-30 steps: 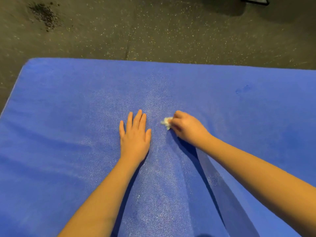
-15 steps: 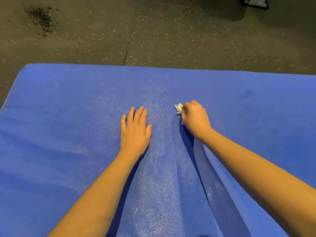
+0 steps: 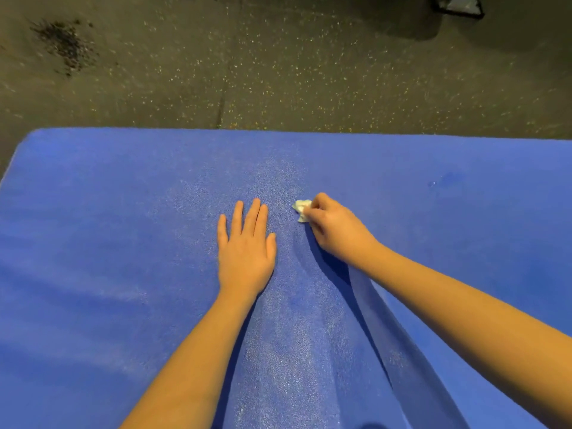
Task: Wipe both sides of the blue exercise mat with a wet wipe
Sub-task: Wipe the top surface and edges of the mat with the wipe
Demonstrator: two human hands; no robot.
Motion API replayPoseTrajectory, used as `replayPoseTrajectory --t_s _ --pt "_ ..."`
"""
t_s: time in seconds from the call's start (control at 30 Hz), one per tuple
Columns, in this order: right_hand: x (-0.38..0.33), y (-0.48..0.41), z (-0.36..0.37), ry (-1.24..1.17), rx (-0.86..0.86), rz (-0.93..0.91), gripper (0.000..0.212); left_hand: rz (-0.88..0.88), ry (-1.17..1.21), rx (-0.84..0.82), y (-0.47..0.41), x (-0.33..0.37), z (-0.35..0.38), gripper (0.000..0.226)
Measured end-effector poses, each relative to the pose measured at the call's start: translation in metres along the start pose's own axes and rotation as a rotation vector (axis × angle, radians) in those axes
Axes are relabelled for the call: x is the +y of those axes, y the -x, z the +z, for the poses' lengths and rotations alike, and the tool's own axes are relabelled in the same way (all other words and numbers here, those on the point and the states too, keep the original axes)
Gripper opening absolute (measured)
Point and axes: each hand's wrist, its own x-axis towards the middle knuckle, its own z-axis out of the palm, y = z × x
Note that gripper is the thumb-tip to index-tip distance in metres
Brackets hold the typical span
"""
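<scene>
Blue mat, right hand pinching wipe

Your mat is blue, pale-grained through its middle, with a darker blue blotch at two o'clock. The wipe is white. The floor is dark grey, pale-flecked, with a black smudge at eleven o'clock.

Floor: dark rubber, pale speckles throughout.
Seam: thin line running across the floor.
Stain: dark gritty patch, upper left.
Object: dark-framed, top edge, cropped.
</scene>
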Motion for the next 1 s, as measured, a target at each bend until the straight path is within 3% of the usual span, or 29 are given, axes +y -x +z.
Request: replayPoseTrajectory --t_s 0.07,0.17,0.2,0.33,0.37,0.53,0.7,0.87,1.0 --pt "0.017 -0.009 -0.002 0.079 -0.063 0.024 0.007 0.003 -0.002 0.000 -0.001 0.001 -0.001 0.058" --pt "0.042 -0.031 -0.005 0.157 0.096 0.417 0.016 0.004 0.006 0.007 0.000 0.001 0.000 0.057" --pt "0.039 -0.035 -0.004 0.150 0.119 0.462 0.016 0.004 0.005 0.016 0.000 0.001 0.000 0.057" --pt "0.016 -0.032 0.004 0.043 -0.040 0.052 0.002 0.003 -0.009 0.040 0.000 0.001 -0.001 0.056" --pt "0.020 -0.035 0.000 0.078 -0.067 0.033 0.002 0.004 -0.010 0.042 -0.001 0.002 -0.001 0.056" --pt "0.043 -0.069 -0.023 0.192 0.063 0.535 0.015 0.000 -0.004 0.039 0.000 0.000 0.000 0.057" --pt "0.024 -0.076 -0.017 0.138 -0.084 0.228 0.014 0.005 -0.007 0.048 0.000 0.001 0.000 0.056" --pt "0.050 -0.091 -0.032 0.171 0.065 0.611 0.024 0.006 -0.024 0.041 0.000 0.000 0.001 0.056" --pt "0.040 -0.097 -0.015 0.066 -0.027 0.346 0.018 0.005 -0.034 0.051 -0.001 0.001 0.000 0.056"
